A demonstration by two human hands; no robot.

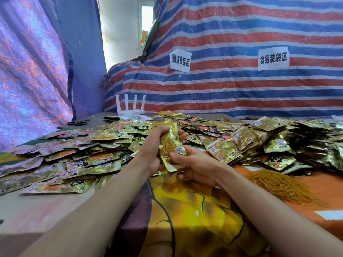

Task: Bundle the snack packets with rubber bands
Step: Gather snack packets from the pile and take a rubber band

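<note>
Left hand (154,145) curls round the packet stack (170,143), right hand (193,164) pinches its lower edge; open tablecloth (185,210) lies below both wrists, rubber bands (282,184) off right.

The near bench (185,210) is bare and open to pass. Heaps of snack packets (74,164) block the left and back, and rubber bands (282,184) lie at the right.

Far beyond the fingers (160,129) hangs a tarpaulin wall (241,89) striped red, blue and white, with two white paper signs (180,61) (272,60) stuck on it. Up to their left hangs a bluish-purple sheet (37,71). Between sheet and wall, daylight enters by a window (147,17). A white router (130,109) stands on the table (98,117) behind them.
</note>
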